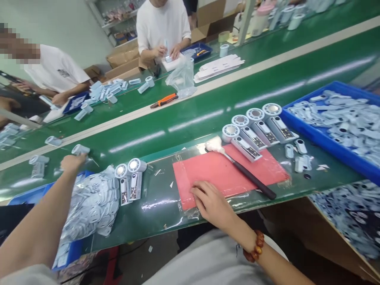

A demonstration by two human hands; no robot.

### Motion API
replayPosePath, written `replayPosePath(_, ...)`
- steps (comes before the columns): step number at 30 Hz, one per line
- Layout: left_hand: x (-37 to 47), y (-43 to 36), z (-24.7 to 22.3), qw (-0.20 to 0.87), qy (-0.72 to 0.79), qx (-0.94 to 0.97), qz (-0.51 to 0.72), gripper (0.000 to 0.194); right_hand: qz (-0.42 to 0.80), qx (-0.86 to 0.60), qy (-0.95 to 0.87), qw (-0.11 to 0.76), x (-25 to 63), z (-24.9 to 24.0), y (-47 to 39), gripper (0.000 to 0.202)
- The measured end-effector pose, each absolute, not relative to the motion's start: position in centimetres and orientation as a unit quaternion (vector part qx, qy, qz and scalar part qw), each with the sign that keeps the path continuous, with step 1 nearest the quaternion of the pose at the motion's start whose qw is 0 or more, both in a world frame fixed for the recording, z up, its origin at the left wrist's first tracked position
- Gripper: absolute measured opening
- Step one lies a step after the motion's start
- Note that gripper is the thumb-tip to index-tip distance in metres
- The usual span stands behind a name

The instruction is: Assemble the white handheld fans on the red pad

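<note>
My left hand (pixel 73 161) reaches out to the far left, its fingers closed on a light-blue handheld fan part (pixel 80 149) with a round head. On the red mat (pixel 184 178) rests my right hand (pixel 209 200), palm down, fingers loosely bent and holding nothing. Beyond it, a hammer (pixel 252 179) with a black handle and a white-wrapped head lies across the mat. Several fan bodies (pixel 246 148) with round heads and exposed inner parts line the mat's far edge. Two more fan bodies (pixel 135 184) lie between my hands.
A clear bag of light-blue pieces (pixel 95 202) sits at left over a blue bin (pixel 71 257). At right stands a blue tray (pixel 335 148) of light-blue covers. Orange-handled pliers (pixel 164 100) lie across the belt (pixel 190 118). Two people work opposite.
</note>
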State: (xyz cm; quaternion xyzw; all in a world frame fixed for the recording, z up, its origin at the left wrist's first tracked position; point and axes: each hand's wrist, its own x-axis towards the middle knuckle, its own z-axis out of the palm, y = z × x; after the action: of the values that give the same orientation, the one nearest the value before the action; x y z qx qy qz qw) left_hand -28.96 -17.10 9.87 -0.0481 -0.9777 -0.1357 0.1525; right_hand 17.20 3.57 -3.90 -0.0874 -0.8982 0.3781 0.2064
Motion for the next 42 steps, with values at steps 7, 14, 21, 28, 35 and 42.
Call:
replayPosePath(7, -24.7, -15.1, 12.9, 0.166, -0.982, -0.012, -0.091, 0.021, 0.448, -0.129, -0.869, 0.165, 16.4, -2.3, 4.0, 0.026)
replayPosePath(14, -5.1, -10.0, 10.4, 0.274, -0.878, -0.331, -0.21, 0.045, 0.687, -0.129, -0.707, 0.108, 14.8, 3.4, 3.9, 0.049)
replayPosePath(21, 8.8, -5.6, 3.2, 0.206, -0.767, -0.556, -0.244, 0.043, 0.707, -0.28, -0.634, 0.145, 14.9, 3.9, 7.1, 0.036)
replayPosePath(28, 3.9, -3.6, 4.3, 0.123, -0.674, -0.695, -0.217, 0.045, 0.525, -0.287, -0.791, 0.127, 18.8, 1.5, 10.2, 0.028)
replayPosePath(35, 0.0, -0.9, 3.0, 0.084, -0.596, -0.79, -0.115, 0.028, 0.403, -0.227, -0.862, 0.208, 20.8, 3.0, 12.0, 0.021)
replayPosePath(42, 0.4, -1.5, 0.4, 0.105, -0.675, -0.713, -0.157, 0.034, 0.195, -0.508, -0.772, 0.328, 30.9, 4.7, 29.8, 0.027)
